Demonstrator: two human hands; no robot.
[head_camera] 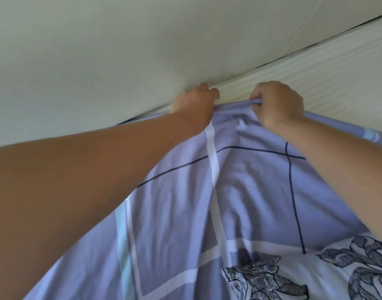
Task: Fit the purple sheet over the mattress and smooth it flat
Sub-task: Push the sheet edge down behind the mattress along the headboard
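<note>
A: Head view. Where is the sheet?
B: The purple sheet (239,180) covers the near part of the mattress (315,68) and is creased lengthwise. Its far edge is bunched up just short of the mattress's far side. Bare ribbed mattress shows beyond that edge, toward the right.
A: Left hand?
B: The left hand (194,102) is at the mattress's far side, where the mattress meets the wall (99,50). The fingers are curled into a fist and the sheet's edge gathers into it. The grip looks closed on the cloth, though the fingertips are hidden. Cannot tell whether it touches the wall.
A: Right hand?
B: The right hand (276,105) is over the mattress, just inside its far side, near the left hand but apart from it. Its fingers curl round a rolled length of the sheet's edge.
A: Between the hands?
B: The edge runs as a short, tight roll from one hand to the other.
A: Pattern?
B: White bands, thin dark lines and a pale blue stripe. There is a grey leaf print toward the mattress's near side.
</note>
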